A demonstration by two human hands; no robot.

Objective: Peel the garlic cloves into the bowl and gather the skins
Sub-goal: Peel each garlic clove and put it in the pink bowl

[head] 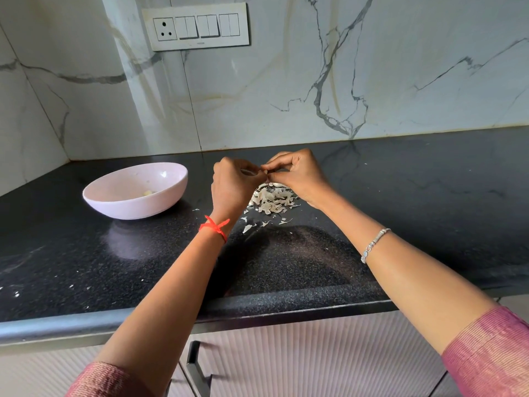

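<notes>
Above the skins pile (273,200) on the bench (400,196), left hand (234,183) and right hand (299,176) meet, both pinching one garlic clove (253,171); bowl (128,209) sits left, apart.

- The bowl (128,207) stands on the worktop (400,181), centre left of the frame, with a peeled clove (147,192) in it.
- The skins (273,200) lie heaped to the right of the bowl, at mid-frame.
- The left hand (233,184) and right hand (297,173) meet just above the heap, with a garlic clove (249,171) pinched between them.
- The switch panel (196,26) is on the wall behind, upper left of the frame.

A home kitchen: black granite counter (400,173), marble-look wall tiles (286,81), switchboard (196,26), ribbed cabinets (315,353) below.
</notes>
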